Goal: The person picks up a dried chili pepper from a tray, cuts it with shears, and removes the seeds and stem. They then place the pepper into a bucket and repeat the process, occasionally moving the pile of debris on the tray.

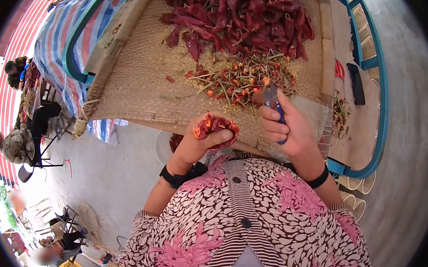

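My left hand (193,144) is closed around a bunch of dried red chili peppers (218,125), their orange, cut-looking tops facing up. In my right hand (294,123) is a pair of small snips (274,105) with blue handles, the blades pointing away from me. A stem cap (266,81) shows near the blade tips; whether they touch it I cannot tell. Both hands are over the near edge of a woven mat (144,66). Beyond them lie cut stems and caps (250,71) with loose seeds, and behind those a large pile of dried red chili peppers (241,21).
Right of the mat, a board (342,145) holds a black phone (356,84), red-handled scissors (339,69) and more stem scraps (341,112). A teal metal frame (383,95) surrounds it. Below the mat stands a partly hidden container (162,147). Other people (20,142) sit at left.
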`<state>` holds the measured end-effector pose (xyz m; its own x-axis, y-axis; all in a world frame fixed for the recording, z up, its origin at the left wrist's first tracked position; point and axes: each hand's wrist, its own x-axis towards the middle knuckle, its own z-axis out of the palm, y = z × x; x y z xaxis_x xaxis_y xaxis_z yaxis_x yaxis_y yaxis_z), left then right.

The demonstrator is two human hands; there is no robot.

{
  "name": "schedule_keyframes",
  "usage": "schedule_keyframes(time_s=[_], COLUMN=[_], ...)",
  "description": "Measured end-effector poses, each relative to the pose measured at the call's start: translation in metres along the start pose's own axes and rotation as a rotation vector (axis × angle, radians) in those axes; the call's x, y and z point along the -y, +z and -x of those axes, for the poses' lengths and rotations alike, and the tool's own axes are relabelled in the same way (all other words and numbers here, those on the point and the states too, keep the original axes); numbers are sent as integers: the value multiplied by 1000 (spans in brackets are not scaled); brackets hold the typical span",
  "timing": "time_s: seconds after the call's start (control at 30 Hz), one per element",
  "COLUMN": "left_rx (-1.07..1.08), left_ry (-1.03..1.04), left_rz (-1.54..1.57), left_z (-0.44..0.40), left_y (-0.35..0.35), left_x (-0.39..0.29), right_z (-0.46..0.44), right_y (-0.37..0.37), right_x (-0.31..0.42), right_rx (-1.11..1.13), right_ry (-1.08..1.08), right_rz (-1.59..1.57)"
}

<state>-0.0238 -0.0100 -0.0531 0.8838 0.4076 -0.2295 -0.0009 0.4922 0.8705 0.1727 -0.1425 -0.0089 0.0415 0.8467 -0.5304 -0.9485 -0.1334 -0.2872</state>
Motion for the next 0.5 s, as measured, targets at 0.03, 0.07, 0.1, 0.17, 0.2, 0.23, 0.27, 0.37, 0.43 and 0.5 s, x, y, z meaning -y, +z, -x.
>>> schedule_keyframes(time_s=[0.03,0.07,0.1,0.17,0.2,0.23,0.27,0.37,0.43,0.5], left_rx=[1,2,1,-30,-48,-50,-55,-66,-134,-343], left_ry=[19,34,47,39,34,39,45,68,83,-18], left_rz=[-40,-79,-118,-39,2,8,16,83,32,-85], left_z=[0,1,2,9,14,21,31,72,98,120], left_y=[-1,-1,-2,-5,-7,-13,-23,-59,-89,-117], left_x=[-1,-5,-7,-4,-1,1,2,4,9,24], right_z=[-2,-4,-6,-5,-6,-7,-6,-1,-3,-1], right_y=[0,0,-2,-12,-19,-25,-27,-16,-27,-30], right_x=[1,1,2,4,6,9,11,13,12,7], right_rx=[-12,-26,2,55,85,114,125,119,161,145], right_ry=[68,137,142,157,196,238,251,238,203,163], right_rz=[-105,-213,-258,-348,-369,-390,-397,-397,-322,-248])
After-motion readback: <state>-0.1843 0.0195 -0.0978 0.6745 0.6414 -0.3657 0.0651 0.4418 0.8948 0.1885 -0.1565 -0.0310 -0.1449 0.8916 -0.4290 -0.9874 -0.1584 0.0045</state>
